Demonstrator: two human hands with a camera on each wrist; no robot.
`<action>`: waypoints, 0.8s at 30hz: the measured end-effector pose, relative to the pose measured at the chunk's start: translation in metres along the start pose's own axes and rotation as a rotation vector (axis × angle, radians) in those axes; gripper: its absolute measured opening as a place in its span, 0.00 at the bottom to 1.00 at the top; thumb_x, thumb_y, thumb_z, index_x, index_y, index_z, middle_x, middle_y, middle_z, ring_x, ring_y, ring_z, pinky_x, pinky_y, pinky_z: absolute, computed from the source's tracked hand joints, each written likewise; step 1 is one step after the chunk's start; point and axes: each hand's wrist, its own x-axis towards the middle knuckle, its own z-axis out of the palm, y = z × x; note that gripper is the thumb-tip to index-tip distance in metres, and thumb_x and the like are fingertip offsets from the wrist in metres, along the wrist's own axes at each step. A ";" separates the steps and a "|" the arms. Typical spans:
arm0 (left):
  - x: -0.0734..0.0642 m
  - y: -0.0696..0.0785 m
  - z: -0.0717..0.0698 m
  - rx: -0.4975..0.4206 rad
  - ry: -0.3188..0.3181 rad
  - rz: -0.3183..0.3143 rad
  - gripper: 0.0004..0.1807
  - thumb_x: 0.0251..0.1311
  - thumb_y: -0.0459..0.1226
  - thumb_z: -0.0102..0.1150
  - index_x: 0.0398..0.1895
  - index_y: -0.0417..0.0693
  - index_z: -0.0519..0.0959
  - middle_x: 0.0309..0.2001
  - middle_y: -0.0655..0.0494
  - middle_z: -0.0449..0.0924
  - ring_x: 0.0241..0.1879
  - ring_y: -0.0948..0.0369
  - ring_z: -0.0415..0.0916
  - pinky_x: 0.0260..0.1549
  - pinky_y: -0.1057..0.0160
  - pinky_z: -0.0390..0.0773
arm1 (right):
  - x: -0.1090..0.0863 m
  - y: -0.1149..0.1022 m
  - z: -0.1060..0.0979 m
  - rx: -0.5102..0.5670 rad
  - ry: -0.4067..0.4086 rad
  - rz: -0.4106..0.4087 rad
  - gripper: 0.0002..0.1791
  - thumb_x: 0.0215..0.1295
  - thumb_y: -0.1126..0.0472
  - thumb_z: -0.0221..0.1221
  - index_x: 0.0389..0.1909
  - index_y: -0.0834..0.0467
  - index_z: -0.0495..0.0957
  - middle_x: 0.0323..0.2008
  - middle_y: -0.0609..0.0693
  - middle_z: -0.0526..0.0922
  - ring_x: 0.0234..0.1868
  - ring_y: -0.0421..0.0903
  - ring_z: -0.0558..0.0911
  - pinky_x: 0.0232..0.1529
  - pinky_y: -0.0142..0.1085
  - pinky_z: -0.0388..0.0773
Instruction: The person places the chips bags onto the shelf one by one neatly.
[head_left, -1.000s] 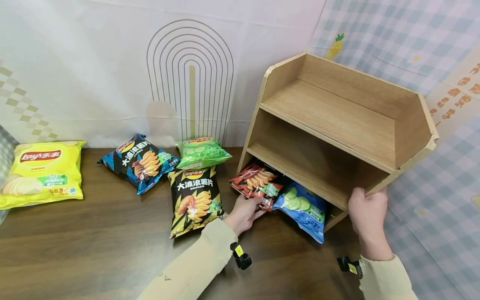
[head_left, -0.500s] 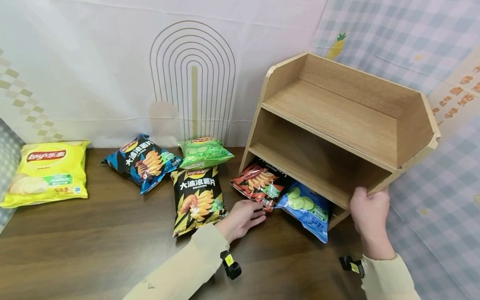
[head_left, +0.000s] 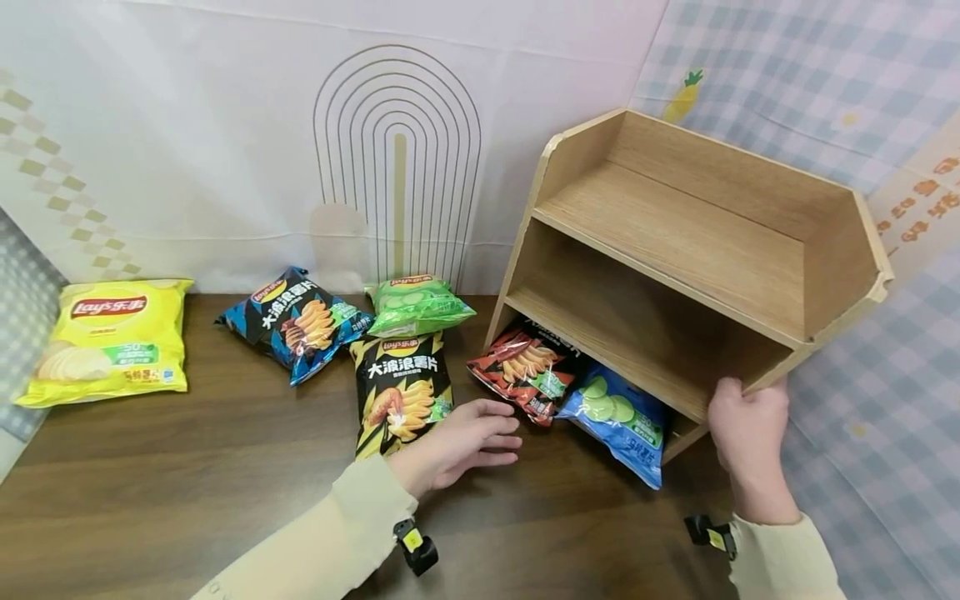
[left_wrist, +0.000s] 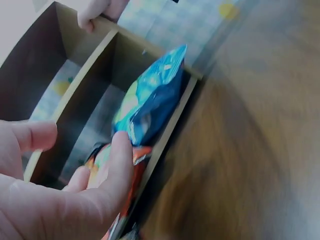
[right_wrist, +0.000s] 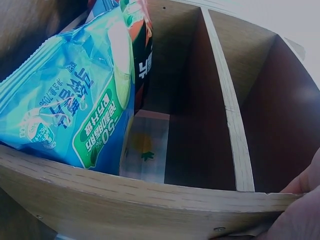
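A wooden shelf [head_left: 667, 243] stands tilted at the right of the table. My right hand [head_left: 747, 425] grips the front edge of its right side panel. In its bottom compartment lie a red-and-black chip bag [head_left: 528, 371] and a blue chip bag [head_left: 618, 423], both poking out past the front. My left hand [head_left: 467, 442] holds nothing, its fingers loosely spread just in front of the red-and-black bag. It overlaps the lower corner of a yellow-and-black chip bag [head_left: 401, 387] in the head view. In the left wrist view the left hand's fingers [left_wrist: 120, 165] overlap the red-and-black bag.
Left of the shelf, a green chip bag [head_left: 417, 307] and a blue-and-black chip bag [head_left: 298, 323] lie near the back wall. Farther left is a large yellow chip bag [head_left: 112, 342]. A checked cloth wall [head_left: 873, 433] stands close on the shelf's right.
My left hand has let go of the red-and-black bag and drawn back to the left, its fingers loosening. The right hand keeps its grip on the shelf. The whole head view has shifted slightly.
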 end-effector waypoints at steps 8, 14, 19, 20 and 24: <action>-0.025 0.012 -0.032 0.115 0.016 0.068 0.35 0.61 0.44 0.65 0.63 0.36 0.61 0.59 0.38 0.70 0.56 0.46 0.73 0.49 0.51 0.78 | -0.001 -0.001 0.000 -0.047 0.008 -0.005 0.31 0.62 0.71 0.42 0.69 0.58 0.58 0.60 0.58 0.68 0.59 0.46 0.68 0.59 0.30 0.62; -0.044 0.025 -0.052 0.213 0.090 0.117 0.36 0.59 0.46 0.66 0.63 0.37 0.62 0.54 0.41 0.75 0.53 0.44 0.75 0.45 0.50 0.79 | -0.001 0.001 0.000 -0.039 0.022 0.000 0.30 0.61 0.71 0.41 0.67 0.59 0.60 0.59 0.58 0.69 0.58 0.45 0.68 0.59 0.31 0.62; -0.060 0.036 -0.068 0.303 0.199 0.153 0.38 0.57 0.48 0.68 0.64 0.38 0.62 0.53 0.41 0.75 0.49 0.44 0.77 0.44 0.50 0.80 | 0.000 0.001 0.001 -0.031 0.021 -0.012 0.30 0.61 0.71 0.42 0.67 0.59 0.60 0.58 0.57 0.69 0.57 0.46 0.68 0.60 0.33 0.63; -0.063 0.037 -0.072 0.319 0.227 0.162 0.39 0.56 0.48 0.69 0.64 0.38 0.63 0.53 0.41 0.75 0.48 0.45 0.77 0.44 0.50 0.80 | 0.000 0.001 0.001 -0.029 0.020 -0.014 0.30 0.61 0.71 0.42 0.67 0.60 0.60 0.58 0.57 0.70 0.57 0.46 0.68 0.60 0.33 0.63; -0.072 0.041 -0.089 0.414 0.357 0.203 0.42 0.53 0.52 0.70 0.64 0.39 0.63 0.54 0.41 0.72 0.47 0.48 0.77 0.44 0.54 0.80 | 0.000 0.001 0.000 -0.038 0.025 -0.008 0.30 0.61 0.71 0.42 0.66 0.60 0.61 0.58 0.58 0.70 0.56 0.46 0.69 0.58 0.30 0.63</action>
